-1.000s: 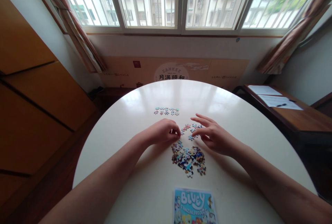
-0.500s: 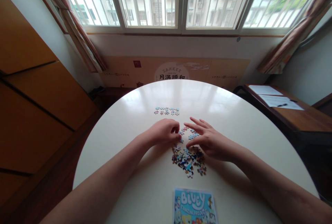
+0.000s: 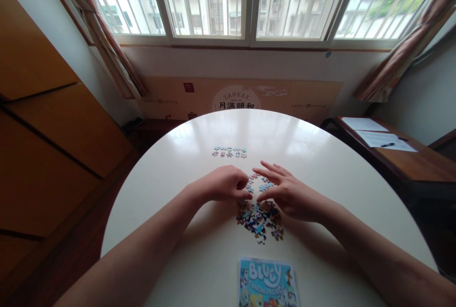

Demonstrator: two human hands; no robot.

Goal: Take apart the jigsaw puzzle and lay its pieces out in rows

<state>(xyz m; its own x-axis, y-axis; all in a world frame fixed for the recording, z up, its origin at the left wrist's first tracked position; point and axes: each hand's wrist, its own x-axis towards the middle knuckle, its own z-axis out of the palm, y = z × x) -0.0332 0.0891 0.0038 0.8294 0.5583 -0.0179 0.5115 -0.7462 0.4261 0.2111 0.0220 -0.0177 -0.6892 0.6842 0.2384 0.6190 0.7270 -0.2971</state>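
Note:
My left hand (image 3: 224,182) is over the table beside a heap of jigsaw pieces (image 3: 259,221). Its fingers curl loosely, the thumb reaches apart from them near the heap's top edge, and I see nothing between them. Across from it, my right hand (image 3: 287,190) has its fingers spread and holds nothing; its thumb tip is just above the heap. Two small clusters of jigsaw pieces, one reddish and blue (image 3: 251,182) and one light blue (image 3: 265,184), lie between the hands. Farther back, several pieces (image 3: 230,152) are set out in two rows.
A blue "Bluey" picture sheet (image 3: 268,281) lies at the near side of the round white table (image 3: 160,174). To the right stands a brown wooden desk (image 3: 427,162) with papers (image 3: 384,140) and a dark pen on it. Windows and a printed board are beyond the table.
My left hand has shifted slightly right and nearer, its thumb now closer to my right thumb. More of the reddish and blue cluster shows. My right hand has stayed in place.

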